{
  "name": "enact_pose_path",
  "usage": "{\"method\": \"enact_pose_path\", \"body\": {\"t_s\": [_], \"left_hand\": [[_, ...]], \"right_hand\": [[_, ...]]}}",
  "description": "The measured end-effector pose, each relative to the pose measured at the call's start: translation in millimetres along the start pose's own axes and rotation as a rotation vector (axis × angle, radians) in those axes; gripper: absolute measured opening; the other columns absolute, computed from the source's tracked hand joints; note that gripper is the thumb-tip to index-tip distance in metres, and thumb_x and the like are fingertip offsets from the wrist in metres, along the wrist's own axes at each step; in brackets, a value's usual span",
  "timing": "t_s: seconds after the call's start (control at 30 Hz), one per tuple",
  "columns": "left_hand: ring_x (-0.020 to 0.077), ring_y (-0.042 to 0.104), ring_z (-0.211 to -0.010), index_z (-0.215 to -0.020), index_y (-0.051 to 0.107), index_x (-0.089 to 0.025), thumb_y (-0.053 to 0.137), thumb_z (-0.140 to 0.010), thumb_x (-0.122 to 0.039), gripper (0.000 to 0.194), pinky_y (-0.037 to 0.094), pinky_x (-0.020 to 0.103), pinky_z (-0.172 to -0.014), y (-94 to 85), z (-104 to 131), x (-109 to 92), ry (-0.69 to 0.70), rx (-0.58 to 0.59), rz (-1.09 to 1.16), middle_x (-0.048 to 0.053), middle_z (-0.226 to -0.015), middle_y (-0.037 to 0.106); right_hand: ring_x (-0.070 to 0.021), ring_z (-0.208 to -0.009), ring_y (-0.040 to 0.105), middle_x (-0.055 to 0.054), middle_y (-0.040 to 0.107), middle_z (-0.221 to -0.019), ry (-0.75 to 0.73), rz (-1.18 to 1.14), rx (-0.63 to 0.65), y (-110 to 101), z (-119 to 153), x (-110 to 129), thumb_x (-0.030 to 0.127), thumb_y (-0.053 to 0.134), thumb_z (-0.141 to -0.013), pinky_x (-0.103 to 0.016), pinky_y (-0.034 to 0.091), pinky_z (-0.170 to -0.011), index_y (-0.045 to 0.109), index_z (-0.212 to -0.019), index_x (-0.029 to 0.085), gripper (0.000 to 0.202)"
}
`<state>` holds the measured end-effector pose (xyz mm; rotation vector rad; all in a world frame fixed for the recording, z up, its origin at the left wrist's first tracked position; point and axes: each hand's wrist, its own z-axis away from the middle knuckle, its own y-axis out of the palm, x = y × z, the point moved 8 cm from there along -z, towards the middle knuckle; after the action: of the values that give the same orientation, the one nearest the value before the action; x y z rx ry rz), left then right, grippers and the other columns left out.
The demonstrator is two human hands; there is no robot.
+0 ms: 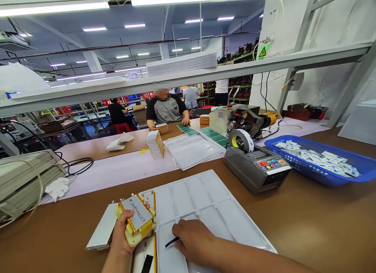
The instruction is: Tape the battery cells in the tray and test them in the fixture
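My left hand (pixel 121 234) grips a flat silver battery cell (pixel 135 211) with printed text, set in a pale yellow holder (pixel 140 232) and tilted above the tray's left edge. My right hand (pixel 195 238) is closed on a narrow black strip (pixel 172 242), over the middle of a white compartment tray (pixel 208 188). In the tray's left column lie more cells; the nearest cell (pixel 143 249) carries a black patch (pixel 147 263). Left of my left hand, on the brown table, is a stack of flat white cells (pixel 102 228), partly hidden by that hand.
A grey tape dispenser (pixel 255 171) with a tape roll (pixel 249 141) stands right of the tray, beside a blue basket (pixel 305 173) of white pieces. Beyond lie white trays (pixel 194 150) and stacked cells (pixel 155 146). A person (pixel 168 108) sits opposite. A shelf beam (pixel 123 84) crosses overhead.
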<state>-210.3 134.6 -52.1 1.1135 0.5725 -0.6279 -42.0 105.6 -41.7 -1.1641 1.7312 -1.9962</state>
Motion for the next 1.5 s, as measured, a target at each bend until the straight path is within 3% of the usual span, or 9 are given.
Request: {"method": "enact_pose_path", "body": {"t_s": [0.7,0.87,1.07,1.2,1.37,1.5], "left_hand": [[0.0287,0.059,-0.091,-0.122,0.042,-0.021,0.049,-0.066,-0.006,0.058,0.045,0.049,-0.08,-4.7,-4,-2,0.036,0.023,0.003,0.01,-0.092,0.064],[0.0281,0.059,-0.089,-0.122,0.042,-0.022,0.047,-0.067,-0.008,0.057,0.046,0.049,-0.078,-1.7,-5,-1,0.0,0.085,0.028,0.01,-0.092,0.064],[0.027,0.059,-0.089,-0.121,0.044,-0.021,0.047,-0.068,-0.009,0.054,0.045,0.047,-0.079,-4.8,-7,0,-0.048,0.078,0.057,0.01,-0.09,0.064],[0.0276,0.059,-0.089,-0.117,0.047,-0.02,0.046,-0.067,-0.011,0.051,0.044,0.047,-0.08,0.8,-4,2,-0.041,0.118,0.085,0.01,-0.087,0.065],[0.0262,0.06,-0.083,-0.111,0.052,-0.014,0.046,-0.066,-0.015,0.045,0.043,0.046,-0.082,10.7,10,4,0.052,0.087,0.133,0.011,-0.081,0.065],[0.0258,0.058,-0.089,-0.105,0.054,-0.015,0.048,-0.068,-0.024,0.039,0.042,0.043,-0.083,33.7,40,-21,0.195,0.139,0.08,0.011,-0.091,0.063]], "right_hand": [[-0.0238,-0.079,0.058,-0.009,0.059,-0.094,0.014,-0.006,0.011,-3,0,1,0.031,0.041,-0.078,-0.032,0.04,-0.062,0.053,-0.099,0.018,0.027],[-0.0243,-0.079,0.057,-0.01,0.059,-0.093,0.018,-0.004,0.017,-1,0,1,0.03,0.041,-0.078,-0.031,0.04,-0.06,0.053,-0.099,0.017,0.028],[-0.0241,-0.079,0.058,-0.009,0.06,-0.092,0.034,-0.01,0.04,-1,-1,1,0.029,0.044,-0.077,-0.03,0.039,-0.06,0.054,-0.097,0.018,0.025],[-0.0248,-0.081,0.057,-0.009,0.059,-0.095,0.04,-0.025,0.048,2,0,1,0.028,0.042,-0.078,-0.031,0.039,-0.061,0.053,-0.098,0.018,0.025],[-0.0235,-0.082,0.056,-0.008,0.059,-0.095,0.049,-0.06,0.028,9,6,-1,0.023,0.04,-0.078,-0.031,0.037,-0.064,0.052,-0.097,0.02,0.023],[-0.0227,-0.083,0.056,-0.008,0.058,-0.096,0.03,-0.088,0.043,17,8,-4,0.023,0.039,-0.079,-0.03,0.036,-0.065,0.052,-0.097,0.02,0.023]]}}
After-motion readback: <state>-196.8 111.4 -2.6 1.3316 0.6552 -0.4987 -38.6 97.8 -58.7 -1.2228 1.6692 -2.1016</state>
